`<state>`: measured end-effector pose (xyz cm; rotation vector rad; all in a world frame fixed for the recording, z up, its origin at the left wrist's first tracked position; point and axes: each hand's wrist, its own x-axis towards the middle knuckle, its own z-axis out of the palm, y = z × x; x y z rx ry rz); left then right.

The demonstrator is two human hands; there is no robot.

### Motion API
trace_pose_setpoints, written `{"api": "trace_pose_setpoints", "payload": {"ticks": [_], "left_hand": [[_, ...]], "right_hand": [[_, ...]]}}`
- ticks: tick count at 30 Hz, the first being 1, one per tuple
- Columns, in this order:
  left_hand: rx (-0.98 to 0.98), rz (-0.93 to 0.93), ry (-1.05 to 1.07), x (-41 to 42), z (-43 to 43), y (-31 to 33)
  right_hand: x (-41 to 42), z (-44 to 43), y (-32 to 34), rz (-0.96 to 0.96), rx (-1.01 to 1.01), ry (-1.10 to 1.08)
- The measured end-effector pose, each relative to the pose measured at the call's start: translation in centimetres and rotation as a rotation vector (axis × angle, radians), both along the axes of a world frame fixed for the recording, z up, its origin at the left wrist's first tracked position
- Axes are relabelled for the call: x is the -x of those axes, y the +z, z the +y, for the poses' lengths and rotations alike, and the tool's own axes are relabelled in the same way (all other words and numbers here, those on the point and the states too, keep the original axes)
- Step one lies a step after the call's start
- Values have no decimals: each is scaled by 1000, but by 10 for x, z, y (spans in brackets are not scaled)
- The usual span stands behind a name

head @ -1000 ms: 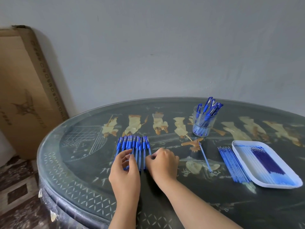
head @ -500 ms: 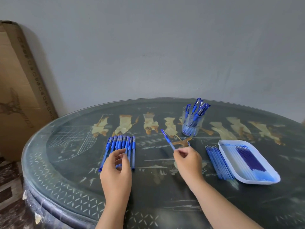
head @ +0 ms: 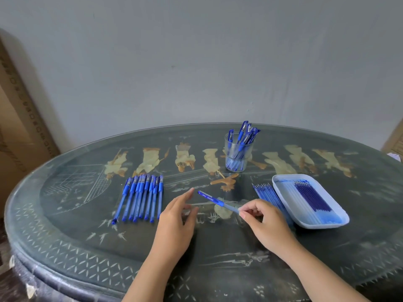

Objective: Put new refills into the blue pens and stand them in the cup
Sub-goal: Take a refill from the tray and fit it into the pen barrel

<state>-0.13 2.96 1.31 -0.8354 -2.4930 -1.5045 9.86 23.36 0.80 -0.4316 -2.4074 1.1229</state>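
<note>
a slim blue plastic pen with a cap (head: 218, 201) is pinched at its near end between the thumb and fingertips of the right hand (head: 263, 223), just right of the frame's centre. it is held at a slant, with the capped end pointed to the upper left. the free end seems to be offered this way to the left hand (head: 176, 221), which is kept open with fingers straight and nothing grasped. its index finger is seen just beside the cap, but whether contact is made cannot be told. the pen is judged to be about to be pulled apart, so two hands are needed, one at each end.

a row of blue capped pens (head: 141, 197) is laid side by side at centre left on the dark round glass-topped table (head: 218, 258). these are probably unfinished pens, lined up so that one can be drawn off at a time. a bundle of loose blue refills (head: 267, 195) is placed at centre right, touching the pale plastic tray (head: 316, 225), within easy reach of the right hand. in the tray darker and clearer refills are kept apart. whether this is to separate new from used cannot be told.

a clear cup (head: 236, 158) is set above centre, well apart from the hands. several blue pens (head: 246, 134) are already stood in it, out of the working space. the task is judged to be partly done.
</note>
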Motion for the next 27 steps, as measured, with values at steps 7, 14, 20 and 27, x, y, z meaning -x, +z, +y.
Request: {"api": "trace_pose_setpoints", "payload": {"ticks": [7, 14, 20, 27], "left_hand": [[14, 42, -19, 1, 2, 3], [26, 95, -11, 0, 0, 1], [30, 100, -122, -2, 2, 3], [102, 95, -134, -3, 0, 3]], "right_hand": [[1, 2, -3, -22, -107, 100], [2, -2, -1, 23, -133, 106], [6, -6, -5, 53, -287, 217], [9, -8, -11, 106, -437, 236]]}}
